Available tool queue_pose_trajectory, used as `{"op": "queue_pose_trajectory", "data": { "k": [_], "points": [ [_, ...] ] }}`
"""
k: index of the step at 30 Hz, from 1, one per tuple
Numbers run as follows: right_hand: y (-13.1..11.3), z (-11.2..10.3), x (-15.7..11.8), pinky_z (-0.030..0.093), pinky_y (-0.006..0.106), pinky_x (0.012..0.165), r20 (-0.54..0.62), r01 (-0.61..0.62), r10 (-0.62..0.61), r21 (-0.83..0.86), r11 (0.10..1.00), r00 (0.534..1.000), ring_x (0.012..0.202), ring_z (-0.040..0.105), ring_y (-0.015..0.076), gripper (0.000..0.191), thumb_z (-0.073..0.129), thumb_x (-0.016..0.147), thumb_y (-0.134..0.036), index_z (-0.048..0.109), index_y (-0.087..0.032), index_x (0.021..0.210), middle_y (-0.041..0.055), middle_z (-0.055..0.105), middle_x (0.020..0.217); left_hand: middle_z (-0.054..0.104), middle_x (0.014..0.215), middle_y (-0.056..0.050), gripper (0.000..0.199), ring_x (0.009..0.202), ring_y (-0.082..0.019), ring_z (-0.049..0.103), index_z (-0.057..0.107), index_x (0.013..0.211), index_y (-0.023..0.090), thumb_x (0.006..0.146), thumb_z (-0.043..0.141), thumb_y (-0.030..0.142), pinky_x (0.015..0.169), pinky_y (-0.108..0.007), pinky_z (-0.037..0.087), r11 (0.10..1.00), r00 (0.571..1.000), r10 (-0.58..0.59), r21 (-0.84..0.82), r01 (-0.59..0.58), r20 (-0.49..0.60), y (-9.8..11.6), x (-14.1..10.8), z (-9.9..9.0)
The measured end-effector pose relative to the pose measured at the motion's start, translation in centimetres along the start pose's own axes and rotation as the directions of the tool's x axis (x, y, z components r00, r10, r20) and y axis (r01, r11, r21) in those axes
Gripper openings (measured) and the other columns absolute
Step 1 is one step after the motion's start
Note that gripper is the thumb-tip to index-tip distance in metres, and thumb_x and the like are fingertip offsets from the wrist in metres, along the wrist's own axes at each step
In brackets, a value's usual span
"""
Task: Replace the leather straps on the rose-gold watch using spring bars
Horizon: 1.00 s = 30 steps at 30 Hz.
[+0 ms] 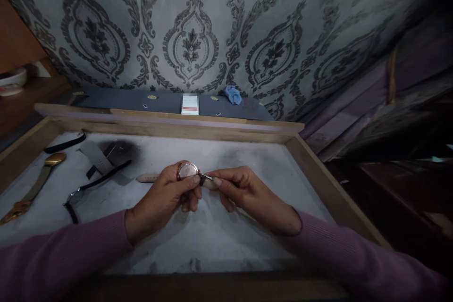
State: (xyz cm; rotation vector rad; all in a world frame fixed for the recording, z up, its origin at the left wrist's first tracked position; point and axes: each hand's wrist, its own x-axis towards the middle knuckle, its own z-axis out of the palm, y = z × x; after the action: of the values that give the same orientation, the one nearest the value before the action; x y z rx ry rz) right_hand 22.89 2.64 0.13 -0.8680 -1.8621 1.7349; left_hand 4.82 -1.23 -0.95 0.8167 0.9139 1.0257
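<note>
The work is looking midway, with the left hand (166,191) gripping the watch (188,170) over the worktop (212,245), the right hand (247,193) pinching a thin tool (205,176) by its strap (209,184), the join's state not showing clearly, and other watches (55,159) lying leftward.

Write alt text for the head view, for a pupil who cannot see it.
A person's left hand holds a round, rose-gold-rimmed watch while the right hand pinches a thin metal piece close to its case. Below is a white, wood-rimmed work surface, with a gold-coloured watch and several straps lying to the left; patterned wallpaper is behind.
</note>
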Motion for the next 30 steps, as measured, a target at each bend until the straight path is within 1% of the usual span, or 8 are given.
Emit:
{"op": "queue_pose_trajectory", "data": {
  "k": [7, 13, 17, 23, 30],
  "points": [
    [-0.03, 0.04, 0.15, 0.031, 0.018, 0.042, 0.009, -0.005, 0.005, 0.02, 1.0, 1.0, 0.044, 0.04, 0.0036, 0.035, 0.055, 0.09, -0.038, 0.071, -0.012, 0.107, 0.0036, 0.065, 0.072, 0.059, 0.057, 0.004, 0.02, 0.04, -0.006, 0.05, 0.049, 0.079, 0.017, 0.077, 0.065, 0.029, 0.038, -0.016, 0.03, 0.999, 1.0, 0.017, 0.032, -0.016, -0.019, 0.03, -0.16, 0.29],
    [-0.61, 0.0, 0.1, 0.031, 0.018, 0.04, 0.028, 0.037, -0.038, 0.017, 0.999, 0.999, 0.042, 0.038, 0.0041, 0.036, 0.057, 0.088, -0.042, 0.074, -0.014, 0.101, -0.0007, 0.059, 0.059, 0.059, 0.056, 0.004, 0.021, 0.039, -0.007, 0.051, 0.049, 0.079, 0.017, 0.078, 0.065, 0.031, 0.036, -0.016, 0.029, 0.999, 1.0, 0.01, 0.038, -0.009, -0.005, 0.05, -0.13, 0.28],
    [-0.58, 0.04, 0.09, 0.031, 0.017, 0.04, 0.03, 0.04, -0.041, 0.015, 0.999, 0.999, 0.042, 0.038, 0.0037, 0.035, 0.056, 0.088, -0.042, 0.074, -0.015, 0.1, -0.0003, 0.06, 0.061, 0.059, 0.057, 0.005, 0.021, 0.039, -0.006, 0.051, 0.049, 0.078, 0.018, 0.079, 0.064, 0.031, 0.036, -0.016, 0.03, 0.999, 1.0, 0.015, 0.044, -0.015, -0.001, -0.03, -0.1, 0.19],
    [-0.42, 0.06, 0.05, 0.03, 0.018, 0.04, 0.025, 0.029, -0.029, 0.005, 1.0, 0.999, 0.043, 0.038, 0.0037, 0.035, 0.056, 0.089, -0.041, 0.073, -0.014, 0.103, 0.0014, 0.062, 0.065, 0.058, 0.057, 0.004, 0.022, 0.039, -0.007, 0.051, 0.049, 0.077, 0.017, 0.078, 0.065, 0.032, 0.036, -0.016, 0.03, 0.998, 0.999, 0.035, 0.061, -0.035, 0.002, 0.18, -0.14, 0.26],
    [-0.32, -0.05, -0.1, 0.029, 0.019, 0.042, 0.005, 0.002, -0.002, -0.045, 0.999, 1.0, 0.044, 0.038, 0.0052, 0.04, 0.053, 0.089, -0.041, 0.071, -0.01, 0.107, -0.0002, 0.056, 0.058, 0.058, 0.057, 0.004, 0.022, 0.039, -0.006, 0.051, 0.049, 0.076, 0.017, 0.079, 0.064, 0.032, 0.036, -0.015, 0.03, 0.995, 1.0, 0.024, 0.092, -0.024, 0.009, 0.28, -0.01, 0.2]
  ]
}}
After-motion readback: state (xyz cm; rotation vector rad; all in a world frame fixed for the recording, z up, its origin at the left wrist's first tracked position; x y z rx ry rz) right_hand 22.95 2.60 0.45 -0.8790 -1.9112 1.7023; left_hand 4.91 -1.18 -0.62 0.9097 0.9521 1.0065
